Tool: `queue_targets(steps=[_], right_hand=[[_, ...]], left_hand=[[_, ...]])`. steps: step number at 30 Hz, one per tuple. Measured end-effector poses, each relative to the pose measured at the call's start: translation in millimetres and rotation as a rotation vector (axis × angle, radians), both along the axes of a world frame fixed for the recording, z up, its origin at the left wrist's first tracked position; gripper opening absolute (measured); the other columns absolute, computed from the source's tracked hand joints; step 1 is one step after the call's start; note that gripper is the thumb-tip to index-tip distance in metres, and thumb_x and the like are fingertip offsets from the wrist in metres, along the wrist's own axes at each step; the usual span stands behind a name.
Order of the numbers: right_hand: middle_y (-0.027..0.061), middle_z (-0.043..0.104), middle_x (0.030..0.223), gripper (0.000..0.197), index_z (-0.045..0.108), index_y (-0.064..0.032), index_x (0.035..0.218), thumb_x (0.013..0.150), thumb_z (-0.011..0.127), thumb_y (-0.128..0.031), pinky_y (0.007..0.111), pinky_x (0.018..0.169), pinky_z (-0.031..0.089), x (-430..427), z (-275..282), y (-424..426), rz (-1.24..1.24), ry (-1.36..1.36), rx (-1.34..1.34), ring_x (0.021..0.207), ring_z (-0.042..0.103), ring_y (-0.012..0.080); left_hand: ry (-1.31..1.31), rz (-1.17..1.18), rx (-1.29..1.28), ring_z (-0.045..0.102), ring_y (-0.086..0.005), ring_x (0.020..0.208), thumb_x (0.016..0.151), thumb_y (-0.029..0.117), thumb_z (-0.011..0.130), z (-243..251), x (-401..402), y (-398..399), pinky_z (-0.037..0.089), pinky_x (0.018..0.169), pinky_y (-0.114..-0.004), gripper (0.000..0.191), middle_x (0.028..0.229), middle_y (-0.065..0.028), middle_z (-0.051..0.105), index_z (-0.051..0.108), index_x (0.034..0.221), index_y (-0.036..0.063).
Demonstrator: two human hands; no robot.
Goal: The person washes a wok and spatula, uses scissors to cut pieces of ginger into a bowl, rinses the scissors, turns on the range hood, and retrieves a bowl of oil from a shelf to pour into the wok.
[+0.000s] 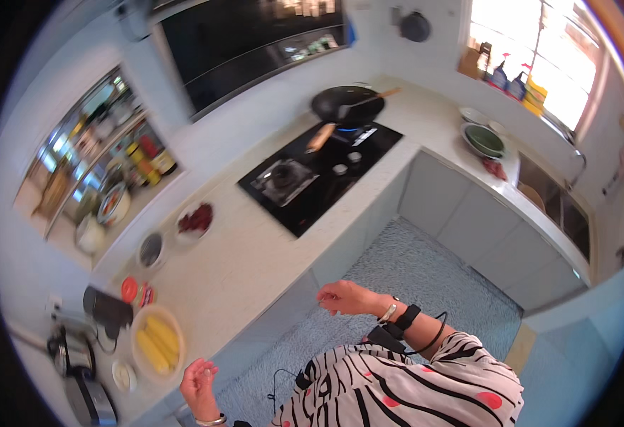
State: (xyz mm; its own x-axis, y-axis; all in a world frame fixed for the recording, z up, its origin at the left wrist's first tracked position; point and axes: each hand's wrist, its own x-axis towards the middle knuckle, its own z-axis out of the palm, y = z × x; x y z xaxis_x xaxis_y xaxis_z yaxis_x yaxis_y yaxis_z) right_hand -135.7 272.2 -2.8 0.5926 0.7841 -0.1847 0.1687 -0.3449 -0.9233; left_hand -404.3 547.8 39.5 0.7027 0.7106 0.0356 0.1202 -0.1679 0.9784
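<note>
My left hand [200,387] is raised at the counter's edge, fingers loosely curled and apart, holding nothing. Closest to it is a pale bowl [180,368] of peeled corn cobs [154,344]. My right hand [344,297] hangs in front of the cabinets, half curled and empty, with a bracelet and a black strap at the wrist. Beyond it, a black wok [325,107] stands over a blue flame on the rear burner of the black gas hob [312,200]. A metal turner with a wooden handle [389,92] rests in the wok. A plate of dark red meat [197,219] is left of the hob.
A small white dish [124,375], red-lidded jar [129,290] and dark-filled container [151,250] stand on the left counter. Near the sink [578,224], a green bowl [483,140] sits beside raw meat [495,168]. A rug [397,261] covers the floor; the wok's handle [320,137] points forward.
</note>
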Motion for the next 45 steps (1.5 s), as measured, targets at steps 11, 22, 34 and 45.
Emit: queue_targets(steps=[11,22,34,45], right_hand=[[0.0137,0.064,0.08,0.024,0.057,0.0006,0.1,0.083,0.057,-0.018,0.033,0.065,0.05,51.8,-20.4,-245.1,-0.6,-0.101,0.021,0.075,0.064,0.0233],[0.008,0.063,0.08,0.022,0.057,0.0007,0.104,0.085,0.056,-0.011,0.026,0.062,0.05,74.6,-0.9,-437.2,-1.149,-0.125,-0.17,0.07,0.063,0.0126],[0.0046,0.062,0.078,0.017,0.057,0.0015,0.099,0.084,0.057,-0.007,0.022,0.058,0.048,142.8,69.4,-621.7,-1.421,-0.13,-0.366,0.068,0.059,0.0093],[0.0126,0.063,0.068,0.018,0.058,0.0028,0.089,0.079,0.061,-0.012,0.029,0.056,0.048,247.3,190.7,-898.6,-1.456,-0.559,-0.649,0.058,0.061,0.0187]], left_hand=[[-0.001,-0.649,-0.052,0.062,-0.0168,0.077,0.083,0.013,0.059,25.9,297.8,-173.1,0.048,0.071,-0.026,0.027,0.089,-0.0104,0.063,0.055,0.105,-0.0023],[0.068,-1.252,-0.27,0.061,-0.0186,0.086,0.083,0.0,0.056,-5.3,499.6,-391.6,0.052,0.078,-0.03,0.027,0.094,-0.0139,0.061,0.052,0.109,-0.0064],[0.195,-1.553,-0.398,0.063,-0.0194,0.084,0.087,0.01,0.053,-18.2,675.6,-609.5,0.052,0.07,-0.028,0.031,0.1,-0.0128,0.061,0.05,0.115,-0.0016],[0.164,-1.296,-0.351,0.064,-0.0192,0.071,0.087,0.008,0.05,5.7,743.5,-752.1,0.053,0.061,-0.027,0.026,0.092,-0.0126,0.062,0.05,0.111,-0.0016]])
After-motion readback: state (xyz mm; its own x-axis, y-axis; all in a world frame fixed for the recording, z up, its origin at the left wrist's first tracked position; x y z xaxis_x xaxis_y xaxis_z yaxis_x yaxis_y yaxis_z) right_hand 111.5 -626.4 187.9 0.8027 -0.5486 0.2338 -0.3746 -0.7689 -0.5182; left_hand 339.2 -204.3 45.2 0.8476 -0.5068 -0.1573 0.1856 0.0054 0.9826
